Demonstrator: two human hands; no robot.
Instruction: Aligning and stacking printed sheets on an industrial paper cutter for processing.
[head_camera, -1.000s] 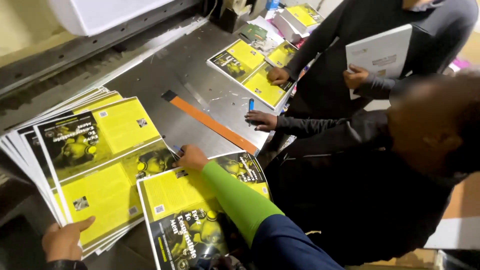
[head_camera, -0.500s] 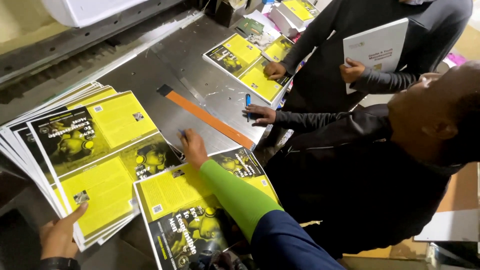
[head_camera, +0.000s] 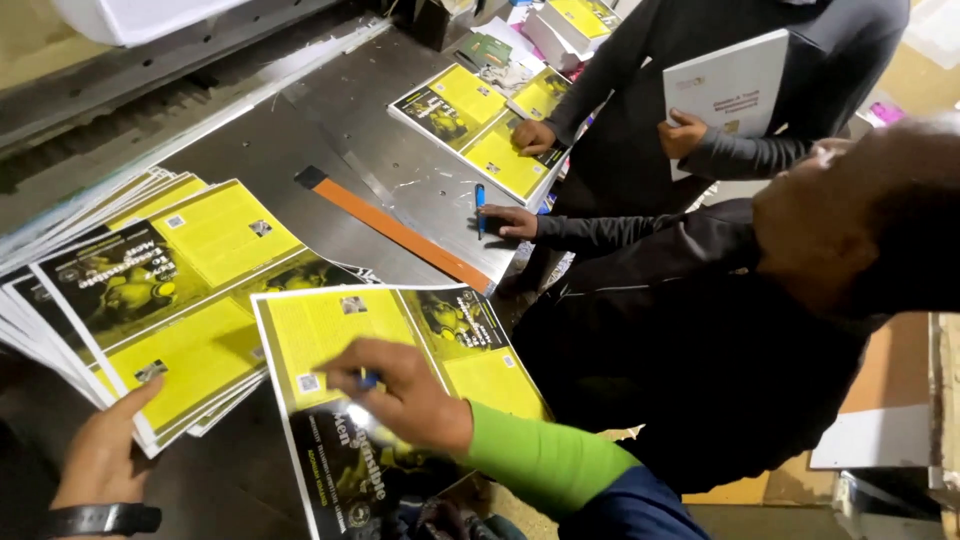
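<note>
sheet (head_camera: 330, 335): thin glossy printed paper, light, floppy, slippery – judged best pinched at an edge | right hand (head_camera: 405, 395): closed around blue pen (head_camera: 368, 380), pressing sheet | left hand (head_camera: 105, 455): open, fingertips on fanned stack (head_camera: 180, 290) on desk (head_camera: 270, 150)

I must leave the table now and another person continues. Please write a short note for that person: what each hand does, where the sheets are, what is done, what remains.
Left hand: open, fingertips resting on the lower edge of the fanned stack of yellow-and-black sheets on the metal table.
Right hand: pressed on the single sheet nearest you, gripping a small blue object, possibly a pen.
Done: one sheet lies apart from the stack.
Left: the rest of the stack is still fanned, not separated.
Nearby: an orange ruler; co-workers' hands on another sheet pile.
</note>
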